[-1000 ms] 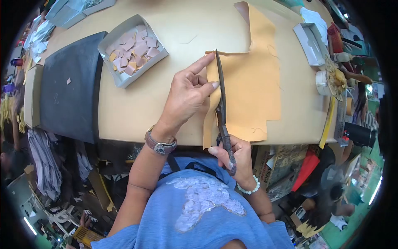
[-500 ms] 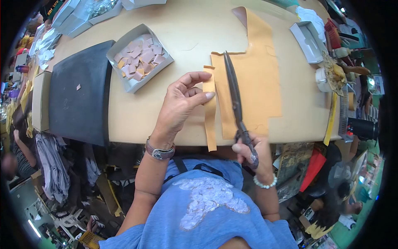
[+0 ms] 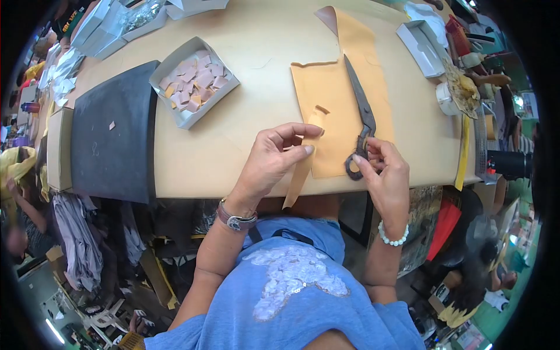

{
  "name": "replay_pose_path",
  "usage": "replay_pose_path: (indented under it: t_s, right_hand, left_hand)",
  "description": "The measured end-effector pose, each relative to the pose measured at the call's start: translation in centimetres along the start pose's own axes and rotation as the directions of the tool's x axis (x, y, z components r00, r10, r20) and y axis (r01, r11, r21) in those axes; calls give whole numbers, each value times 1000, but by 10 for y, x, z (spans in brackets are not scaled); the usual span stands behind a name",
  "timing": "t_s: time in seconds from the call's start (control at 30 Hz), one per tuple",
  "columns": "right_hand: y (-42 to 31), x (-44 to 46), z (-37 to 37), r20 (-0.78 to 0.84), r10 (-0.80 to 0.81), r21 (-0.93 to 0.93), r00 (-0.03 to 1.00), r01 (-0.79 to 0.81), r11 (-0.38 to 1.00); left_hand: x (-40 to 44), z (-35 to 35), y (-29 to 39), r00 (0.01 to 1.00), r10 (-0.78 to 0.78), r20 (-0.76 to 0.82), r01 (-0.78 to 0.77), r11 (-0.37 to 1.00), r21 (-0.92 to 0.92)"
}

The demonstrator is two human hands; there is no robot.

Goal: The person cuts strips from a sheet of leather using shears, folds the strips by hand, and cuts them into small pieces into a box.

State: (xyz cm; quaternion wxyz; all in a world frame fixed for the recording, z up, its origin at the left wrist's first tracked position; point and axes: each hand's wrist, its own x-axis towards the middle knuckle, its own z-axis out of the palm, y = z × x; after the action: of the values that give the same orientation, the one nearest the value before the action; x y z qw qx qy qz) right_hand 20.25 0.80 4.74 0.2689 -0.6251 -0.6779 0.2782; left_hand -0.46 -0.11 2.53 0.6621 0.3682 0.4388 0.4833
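Between the thumb and fingers of my left hand (image 3: 274, 154), a narrow orange strip (image 3: 299, 178) is pinched. Its upper end overlaps a large orange sheet (image 3: 332, 87) of fabric or leather, and its lower end hangs at the table's near edge. Dark scissors (image 3: 363, 108) rest on the sheet, blades pointing away from me. My right hand (image 3: 388, 175) has its thumb and fingertips on the scissors' handle loops; the grip looks loose.
A white box (image 3: 227, 87) of small pink and orange pieces stands at the left on the table (image 3: 251, 116). Beside it lies a black board (image 3: 116, 140) with one small piece on it. At the right are another white box (image 3: 423, 49) and a white cup (image 3: 446, 99).
The scissors have moved right and away from me, from the sheet's left edge onto its middle. My left hand has brought the strip rightward, tilting it over the sheet.
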Motion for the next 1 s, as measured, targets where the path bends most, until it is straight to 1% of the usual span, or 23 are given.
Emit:
replay_pose_path:
  t_s: [0.07, 0.13, 0.17, 0.27, 0.37, 0.47, 0.57, 0.67, 0.7, 0.8, 0.83, 0.9, 0.93, 0.97, 1.0]
  right_hand:
    - [-15, -2, 4, 8, 28, 227, 1000, -29, 974]
    - [-31, 1, 10, 31, 55, 434, 998, -63, 899]
    - [-35, 2, 13, 43, 36, 494, 998, -52, 868]
    - [-33, 6, 10, 200, 38, 571, 979, -148, 808]
    - [-29, 11, -3, 46, 69, 646, 997, -82, 759]
    - [-16, 19, -22, -84, 96, 615, 992, -24, 788]
    - [-3, 25, -35, -112, 102, 600, 988, -15, 800]
    - [8, 27, -40, -65, 67, 618, 996, -13, 786]
    - [5, 27, -40, 5, 72, 661, 997, -58, 749]
    - [-17, 24, -22, -49, -1, 903, 999, 44, 428]
    - [-18, 24, -17, -46, -32, 930, 998, 55, 362]
    - [-17, 28, -8, 3, -231, 961, 973, 61, 269]
    - [-21, 30, -5, 20, -331, 973, 944, 57, 223]
    - [-30, 30, -1, 27, -337, 949, 941, 82, 304]
    - [-36, 29, 4, 83, -349, 874, 933, 100, 476]
  left_hand:
    - [-5, 6, 0, 999, -27, 45, 27, 1000, 13]
    - [-9, 10, 2, 993, -60, 105, 56, 998, 37]
    - [-13, 13, 5, 990, -96, 105, 92, 995, 36]
    - [-22, 12, 5, 972, -137, 193, 116, 987, 115]
    - [-30, 11, 3, 962, -127, 241, 141, 989, -39]
    - [-38, 15, 12, 980, -130, 153, 148, 983, -110]
    - [-39, -2, 17, 967, -245, 64, 244, 970, 22]
    - [-34, -26, -2, 987, -153, -52, 156, 987, 39]
    - [-34, -29, -1, 982, -162, -92, 164, 986, 20]
    - [-30, -29, 1, 973, -167, -158, 177, 983, 52]
    - [-28, -28, -1, 977, -136, -165, 147, 987, 59]
    - [-23, -24, -6, 982, -77, -174, 91, 993, 75]
    - [-21, -21, -7, 982, -60, -178, 75, 994, 80]
    - [-20, -20, -6, 982, -42, -183, 59, 995, 87]
    - [-19, -20, -4, 982, -24, -186, 42, 995, 93]
